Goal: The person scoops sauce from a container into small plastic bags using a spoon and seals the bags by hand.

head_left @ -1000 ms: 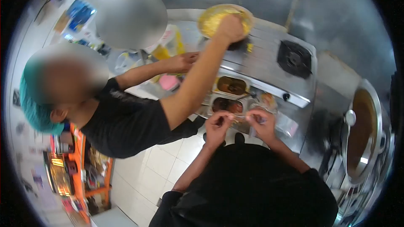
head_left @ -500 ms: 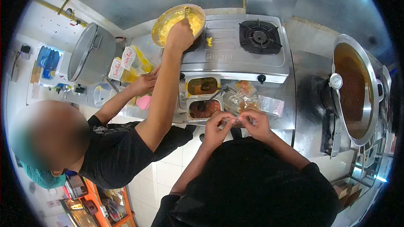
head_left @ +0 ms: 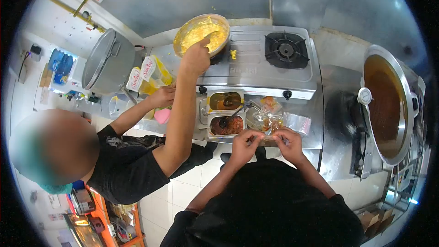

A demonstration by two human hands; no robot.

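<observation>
Just off the counter's front edge, my left hand (head_left: 247,145) and my right hand (head_left: 289,143) pinch a small clear plastic bag (head_left: 268,141) stretched between them. Both sets of fingers are closed on its upper edge; its contents are hard to make out. Beyond my hands lie several filled plastic bags (head_left: 270,114) with orange-red food inside. A flat stack of clear bags (head_left: 297,123) is to their right. Left of my hands stands a metal tub of red sauce (head_left: 234,127) with a dark spoon in it. Behind it is a tub of brownish sauce (head_left: 224,98).
A co-worker's hand (head_left: 197,57) stirs yellow, egg-like food in a pan (head_left: 178,34) on the two-burner stove (head_left: 249,75). Oil pouches (head_left: 148,75) and a large grey pot (head_left: 100,61) are at left. A wide pot of brown liquid (head_left: 386,105) stands at right.
My hands have moved slightly apart, and the bag's edge is now stretched flatter between them. The co-worker's stirring hand has shifted in the pan. The whole view has shifted slightly.
</observation>
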